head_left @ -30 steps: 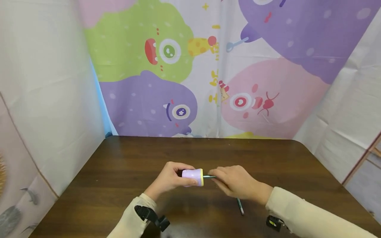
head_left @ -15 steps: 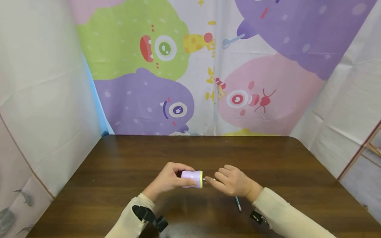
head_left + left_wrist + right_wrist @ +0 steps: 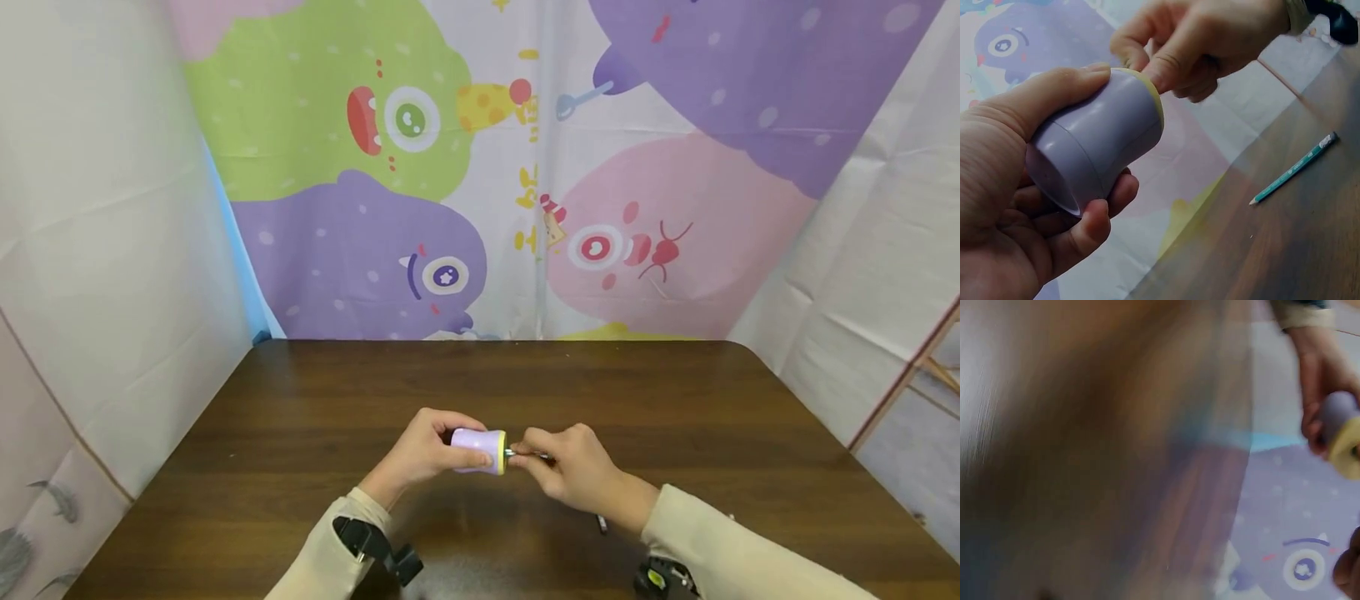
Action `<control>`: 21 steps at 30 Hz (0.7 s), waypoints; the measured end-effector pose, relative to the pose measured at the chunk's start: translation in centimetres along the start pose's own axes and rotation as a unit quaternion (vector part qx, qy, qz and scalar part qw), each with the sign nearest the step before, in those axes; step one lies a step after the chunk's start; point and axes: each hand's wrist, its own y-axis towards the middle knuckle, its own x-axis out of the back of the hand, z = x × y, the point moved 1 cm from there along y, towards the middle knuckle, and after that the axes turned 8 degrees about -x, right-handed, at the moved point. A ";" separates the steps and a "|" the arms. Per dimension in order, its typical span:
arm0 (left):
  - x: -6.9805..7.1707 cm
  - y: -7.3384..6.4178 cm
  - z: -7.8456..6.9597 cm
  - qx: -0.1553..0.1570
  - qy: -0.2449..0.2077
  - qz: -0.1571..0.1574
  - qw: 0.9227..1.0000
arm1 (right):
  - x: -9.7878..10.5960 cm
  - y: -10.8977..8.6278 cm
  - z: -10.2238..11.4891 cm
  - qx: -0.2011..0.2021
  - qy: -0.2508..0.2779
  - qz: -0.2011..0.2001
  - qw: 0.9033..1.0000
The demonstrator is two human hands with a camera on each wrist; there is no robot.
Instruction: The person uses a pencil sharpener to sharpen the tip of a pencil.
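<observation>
My left hand (image 3: 427, 454) grips a purple, waisted cylinder with a yellow rim (image 3: 477, 451), which looks like a pencil sharpener, held sideways above the table. In the left wrist view the near end of the purple cylinder (image 3: 1094, 137) is hollow, with thumb on top and fingers beneath. My right hand (image 3: 577, 467) pinches a thin, partly silvery rod (image 3: 511, 452) at the yellow end; fingers hide most of it, and I cannot tell whether it is a pencil or a crank. A teal pencil (image 3: 1294, 169) lies on the table, mostly covered by my right hand in the head view.
The dark wooden table (image 3: 337, 400) reaches back to a hanging cloth (image 3: 375, 250) printed with cartoon monsters. Pale cloth walls (image 3: 112, 208) stand on both sides. Each wrist carries a black camera mount (image 3: 378, 550). The right wrist view is largely blurred.
My right hand's fingers have shifted and turned around the rod, while the left hand keeps the cylinder almost still. The pencil on the table has become more covered in the head view.
</observation>
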 end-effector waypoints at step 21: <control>0.6 -0.2 -0.2 0.009 0.014 -0.016 1.000 | 1.5 2.0 0.2 -0.519 0.367 0.239 0.734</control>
